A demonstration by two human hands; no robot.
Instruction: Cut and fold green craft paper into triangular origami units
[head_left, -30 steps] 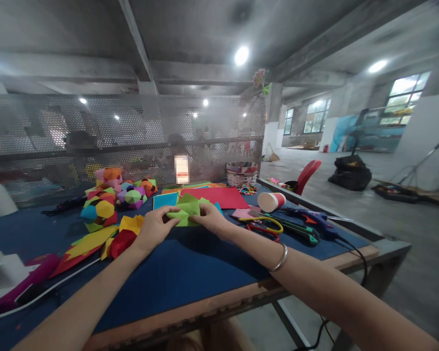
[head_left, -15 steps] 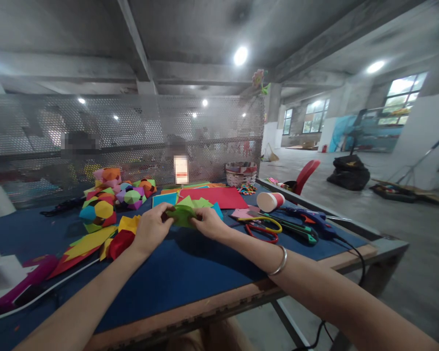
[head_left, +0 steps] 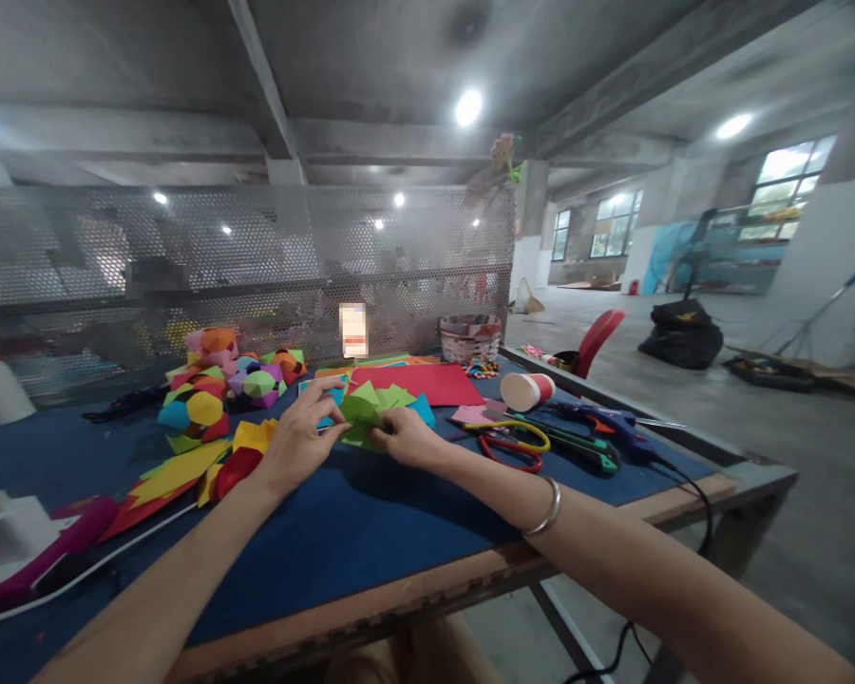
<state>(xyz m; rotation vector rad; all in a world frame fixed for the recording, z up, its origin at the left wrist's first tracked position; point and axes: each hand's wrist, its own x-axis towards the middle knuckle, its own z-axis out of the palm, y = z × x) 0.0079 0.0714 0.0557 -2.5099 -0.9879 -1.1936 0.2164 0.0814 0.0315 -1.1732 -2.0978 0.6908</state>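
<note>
A folded green paper piece (head_left: 361, 415) is held up over the blue tabletop. My right hand (head_left: 409, 436) pinches its right side, fingers closed on it. My left hand (head_left: 306, 432) is at its left edge, with thumb and fingertips partly apart; whether the thumb grips the paper is hard to make out. Behind my hands lie a red sheet (head_left: 448, 383) and more green and blue paper pieces. Left of my left hand are yellow folded pieces (head_left: 251, 436) and a red one (head_left: 237, 472).
Colourful paper balls (head_left: 203, 408) stand at the left. Scissors (head_left: 517, 445), a green-handled cutter (head_left: 577, 446), a glue gun (head_left: 617, 427) and a tipped paper cup (head_left: 527, 390) lie at the right. A woven basket (head_left: 470, 337) stands by the mesh screen.
The fingers of my left hand have lifted and spread from the green paper, leaving the thumb near its edge. My right hand keeps its pinch in nearly the same place.
</note>
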